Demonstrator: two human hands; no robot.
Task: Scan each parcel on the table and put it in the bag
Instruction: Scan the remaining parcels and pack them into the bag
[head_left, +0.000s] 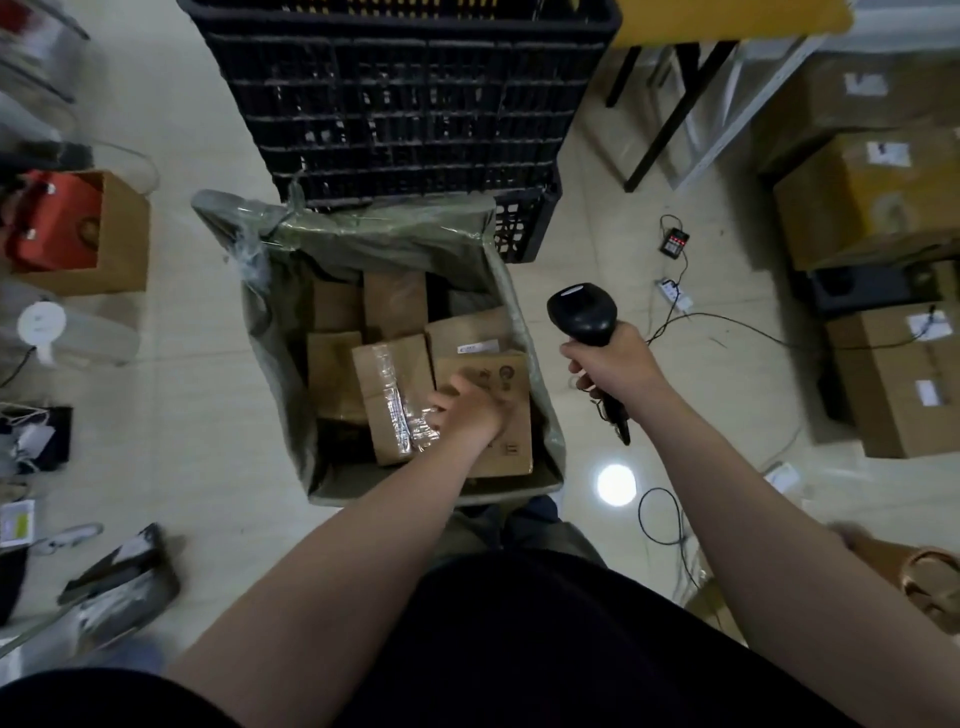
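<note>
Risk: the printed box (511, 441), at 4 o'clock in the bag (275, 332), sits near the soft rim; dropped crooked, it may push the wall outward. The left hand (470, 410) is over it, beside the taped parcel (392, 395); fingers blurred, so the grip I cannot tell. The right hand (613, 364) wraps the scanner (582, 312) at 3 o'clock; its cable (598, 404) may snag. Bag holds approx. 6 boxes (395, 301). At 12 o'clock a black crate (405, 104), content hidden.

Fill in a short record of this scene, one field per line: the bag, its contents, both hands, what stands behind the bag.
bag: grey-green woven plastic sack, open, on the floor
contents: several brown cardboard parcels, one wrapped in clear tape
left hand: down in the sack, on the parcels; grip blurred
right hand: grips a black handheld barcode scanner
behind: black plastic lattice crate
</note>
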